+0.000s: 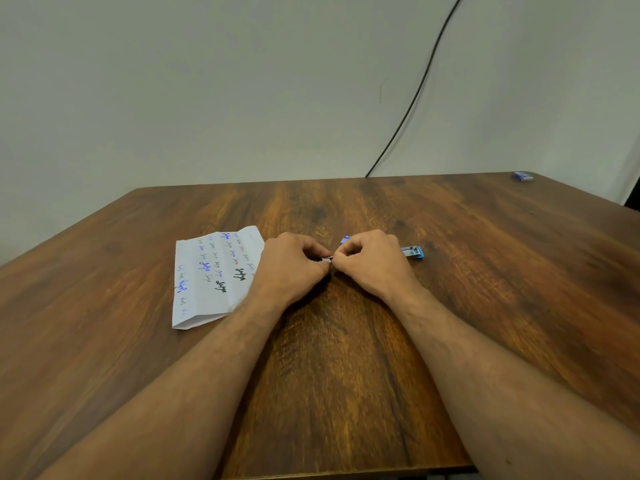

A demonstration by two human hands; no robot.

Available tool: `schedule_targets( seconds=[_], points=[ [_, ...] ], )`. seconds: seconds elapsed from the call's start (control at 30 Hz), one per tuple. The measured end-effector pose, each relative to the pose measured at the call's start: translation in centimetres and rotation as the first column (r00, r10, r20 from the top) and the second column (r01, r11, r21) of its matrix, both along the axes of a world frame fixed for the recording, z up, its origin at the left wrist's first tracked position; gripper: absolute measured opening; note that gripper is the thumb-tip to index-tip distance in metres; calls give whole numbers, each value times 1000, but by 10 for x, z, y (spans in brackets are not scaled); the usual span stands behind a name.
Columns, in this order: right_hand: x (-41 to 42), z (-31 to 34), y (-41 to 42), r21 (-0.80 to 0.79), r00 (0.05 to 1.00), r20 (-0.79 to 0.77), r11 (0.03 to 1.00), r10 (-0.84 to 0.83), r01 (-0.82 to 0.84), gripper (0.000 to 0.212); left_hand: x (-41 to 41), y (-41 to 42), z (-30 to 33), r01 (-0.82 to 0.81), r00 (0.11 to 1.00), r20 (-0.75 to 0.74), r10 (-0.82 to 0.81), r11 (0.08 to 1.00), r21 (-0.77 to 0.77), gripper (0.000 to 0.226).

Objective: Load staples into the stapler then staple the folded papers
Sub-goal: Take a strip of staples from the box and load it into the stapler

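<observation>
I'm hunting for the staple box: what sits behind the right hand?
Behind the right hand a small blue-and-white thing peeks out, mostly covered. The blue stapler shows only its far end.

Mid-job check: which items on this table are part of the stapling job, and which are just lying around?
In use: staple strip pinched between left hand and right hand; blue stapler; folded papers.
Lying about: small blue box at far corner; black cable on the wall.

Table (346,358): showing wood-grain finish, smooth, faintly sheening.
Folded papers (211,282): appearing matt white paper, creased, inked.
Stapler (412,252): showing blue plastic and shiny metal.
</observation>
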State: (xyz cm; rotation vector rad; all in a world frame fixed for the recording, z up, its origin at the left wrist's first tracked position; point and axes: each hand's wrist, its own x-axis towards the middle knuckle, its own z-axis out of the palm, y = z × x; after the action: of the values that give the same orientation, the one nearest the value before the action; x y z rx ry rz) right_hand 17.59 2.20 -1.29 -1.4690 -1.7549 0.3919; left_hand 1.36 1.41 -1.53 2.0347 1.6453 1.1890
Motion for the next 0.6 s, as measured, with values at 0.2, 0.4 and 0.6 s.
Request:
schedule_targets(
  seconds=[0.2,0.4,0.6],
  points=[
    [-1,-1,0,47,1000,1,999,9,-9,23,2,2,-1,14,1000,1,-14,1000,28,14],
    [1,-1,-2,103,997,-45,993,-60,65,25,1,3,-4,-2,1000,9,1,999,37,14],
    [0,0,-5,85,978,-181,989,-105,122,27,1,4,-4,7,1000,4,-7,997,74,9]
  ],
)
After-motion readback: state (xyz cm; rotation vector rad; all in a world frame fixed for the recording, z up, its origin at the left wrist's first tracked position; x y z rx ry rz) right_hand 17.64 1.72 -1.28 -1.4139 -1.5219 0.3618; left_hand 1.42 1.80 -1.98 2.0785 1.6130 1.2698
